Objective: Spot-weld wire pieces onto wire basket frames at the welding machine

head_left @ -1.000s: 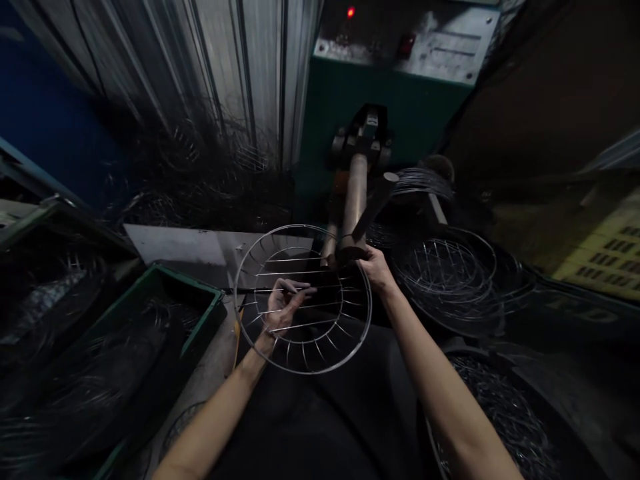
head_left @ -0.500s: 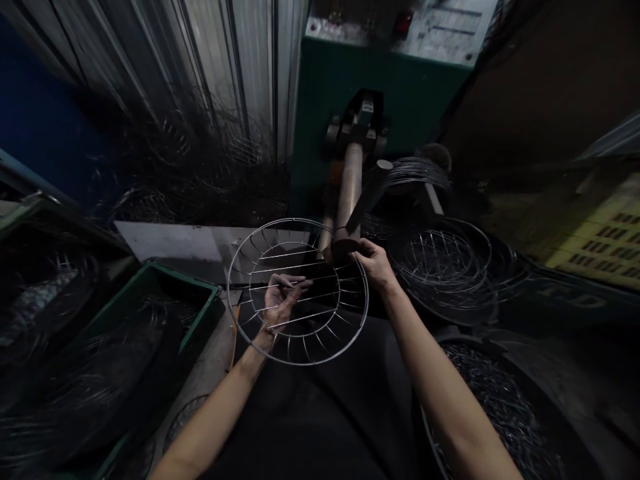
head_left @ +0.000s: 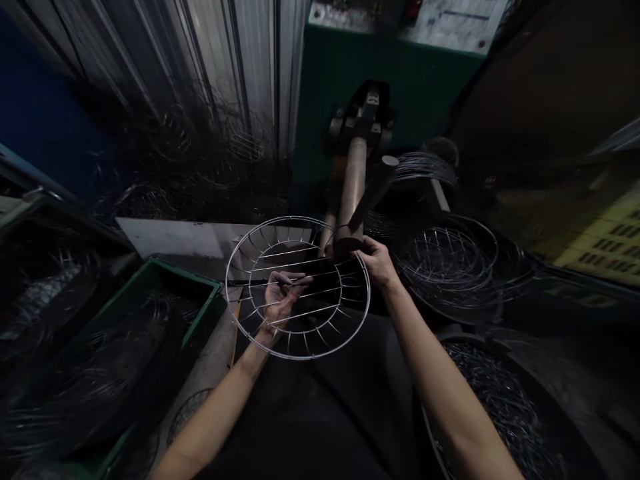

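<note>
A round wire basket [head_left: 299, 358] with two rings, short spokes and several parallel cross wires is held in front of the machine, its far right rim at the end of the thick metal arm [head_left: 354, 180]. My right hand [head_left: 377, 263] pinches the rim on the right, close under the arm's end; part of the fingers is hidden there. From beneath, my left hand [head_left: 283, 293] reaches up behind the cross wires, thumb and fingers closed at one of them near the basket's middle. The fingertips are dark and partly crossed by wires.
The green machine [head_left: 420, 87] stands ahead. On the right are stacked wire baskets [head_left: 445, 267], a round tub [head_left: 565, 413] of small metal pieces and a yellow crate [head_left: 605, 247]. A green crate [head_left: 150, 267] of wire parts stands left, near a pale board [head_left: 170, 239].
The view has shifted slightly, so the machine's panel sits higher and further right. The basket's near rim appears slightly higher. Both hands keep nearly the same hold.
</note>
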A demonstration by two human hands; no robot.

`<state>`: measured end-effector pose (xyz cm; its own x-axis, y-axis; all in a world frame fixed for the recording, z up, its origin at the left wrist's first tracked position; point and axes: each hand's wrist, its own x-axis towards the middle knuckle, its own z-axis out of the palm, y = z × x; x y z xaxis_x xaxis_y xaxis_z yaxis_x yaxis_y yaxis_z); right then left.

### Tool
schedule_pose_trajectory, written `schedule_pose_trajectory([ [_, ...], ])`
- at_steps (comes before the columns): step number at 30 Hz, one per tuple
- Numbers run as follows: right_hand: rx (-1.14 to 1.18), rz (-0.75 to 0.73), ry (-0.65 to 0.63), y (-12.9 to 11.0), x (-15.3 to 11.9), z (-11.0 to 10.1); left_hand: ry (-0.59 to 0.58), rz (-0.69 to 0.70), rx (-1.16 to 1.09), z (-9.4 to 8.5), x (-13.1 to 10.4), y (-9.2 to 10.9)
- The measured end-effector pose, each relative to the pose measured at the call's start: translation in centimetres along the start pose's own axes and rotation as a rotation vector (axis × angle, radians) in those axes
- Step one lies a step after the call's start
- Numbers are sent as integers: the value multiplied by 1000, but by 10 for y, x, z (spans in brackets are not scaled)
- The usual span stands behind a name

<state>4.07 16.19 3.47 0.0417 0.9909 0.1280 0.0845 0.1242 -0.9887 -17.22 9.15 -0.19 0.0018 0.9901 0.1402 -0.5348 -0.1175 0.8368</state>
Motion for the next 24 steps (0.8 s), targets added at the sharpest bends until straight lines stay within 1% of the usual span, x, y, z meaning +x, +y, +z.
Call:
schedule_pose_trajectory([
  [2,-2,4,17,-3,-3,-1,-8,-2,-12,-7,0,-3],
  [4,-22,10,32,-7,-10,-5,-46,-8,-20,-15,0,-2],
  [7,-103,0,53,-10,-30,-17,-150,-74,7,-24,0,9],
  [10,-170,2,66,-5,-57,-31,-212,-171,46,-26,-2,22],
  [12,-167,22,57,3,-71,-36,-192,-185,45,-23,-2,27],
  [14,-135,29,58,8,-77,-35,-153,-161,34,-19,-1,27],
  [16,-108,20,68,9,-75,-30,-121,-122,28,-14,-1,24],
  [20,-124,-1,93,1,-69,-21,-81,-40,4,-3,-8,16],
  [24,-76,20,119,3,-79,-23,-54,-7,-21,2,-22,7],
])
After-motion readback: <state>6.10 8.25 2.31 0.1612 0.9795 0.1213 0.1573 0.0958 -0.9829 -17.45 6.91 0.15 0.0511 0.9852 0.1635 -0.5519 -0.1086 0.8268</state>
